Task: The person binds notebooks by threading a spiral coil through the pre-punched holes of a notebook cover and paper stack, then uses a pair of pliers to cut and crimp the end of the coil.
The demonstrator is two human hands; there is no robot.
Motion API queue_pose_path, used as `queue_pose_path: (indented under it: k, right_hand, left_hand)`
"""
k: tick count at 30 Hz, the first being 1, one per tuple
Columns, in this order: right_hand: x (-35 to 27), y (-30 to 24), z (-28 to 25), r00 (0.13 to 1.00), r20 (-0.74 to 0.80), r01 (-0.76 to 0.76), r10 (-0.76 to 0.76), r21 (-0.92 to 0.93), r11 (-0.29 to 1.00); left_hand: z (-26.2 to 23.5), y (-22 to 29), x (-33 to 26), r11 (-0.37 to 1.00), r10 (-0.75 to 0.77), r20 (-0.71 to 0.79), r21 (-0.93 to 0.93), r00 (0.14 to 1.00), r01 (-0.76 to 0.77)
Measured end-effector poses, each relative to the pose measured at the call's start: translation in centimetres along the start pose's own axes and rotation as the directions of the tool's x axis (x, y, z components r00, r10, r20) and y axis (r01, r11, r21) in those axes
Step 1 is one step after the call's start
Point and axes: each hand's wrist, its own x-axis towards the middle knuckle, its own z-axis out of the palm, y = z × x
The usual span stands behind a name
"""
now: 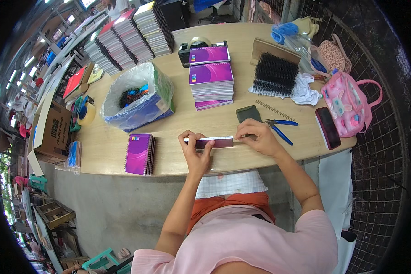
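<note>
Between my two hands, a purple notebook [213, 142] stands on edge on the surface [242, 157]. My left hand [195, 147] grips one end, my right hand [255, 134] pinches the other. It looks light and stiff; blue pliers [281, 125] lie just beyond my right hand.

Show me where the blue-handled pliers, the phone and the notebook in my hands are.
blue-handled pliers [281, 128]: head view, on a blue handle.
phone [328, 127]: head view, middle of its dark screen.
notebook [220, 142]: head view, purple cover between left hand [194, 147] and right hand [256, 135].
</note>
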Motion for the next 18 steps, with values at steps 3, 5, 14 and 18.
queue_pose_path:
  k: [3,5,14,18]
  right_hand:
    - [-0.05,0.18,0.19,0.997,-0.077,0.013,-0.015,-0.017,1.0]
    - [0.22,0.05,0.22,0.994,-0.095,0.043,-0.049,-0.063,0.997]
    - [0.21,0.37,0.4,0.99,-0.049,0.133,-0.134,-0.034,0.991]
    - [0.16,-0.26,0.91,1.0,0.024,0.018,-0.017,-0.058,0.998]
  left_hand:
    - [0.12,0.17,0.04,0.999,0.029,-0.007,0.03,1.0,-0.029]
    - [0.19,0.31,-0.18,1.0,-0.002,-0.024,-0.014,1.0,0.002]
    - [0.19,0.28,-0.14,1.0,0.003,-0.038,0.007,0.999,-0.003]
    - [0.17,0.5,-0.04,1.0,-0.008,-0.038,-0.011,0.999,0.008]
